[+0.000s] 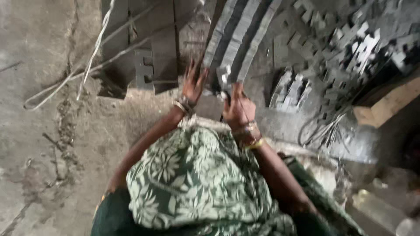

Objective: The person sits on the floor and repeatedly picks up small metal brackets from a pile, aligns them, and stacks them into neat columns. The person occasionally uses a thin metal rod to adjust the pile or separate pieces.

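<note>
Below, your left hand lay with fingers spread and palm down at the near ends of 3 long rows of stacked grey metal plates, touching the leftmost row. Your right hand was curled around a small bright stack of the same plates, gripping it at the rows' near end; motion blur hid the exact finger placement. Both wrists carried bangles. A heap of loose notched plates lay well to the right of the rows, with a wooden block beside it. Left of the hands, a single E-shaped plate rested on the dusty floor, near pale wires.
</note>
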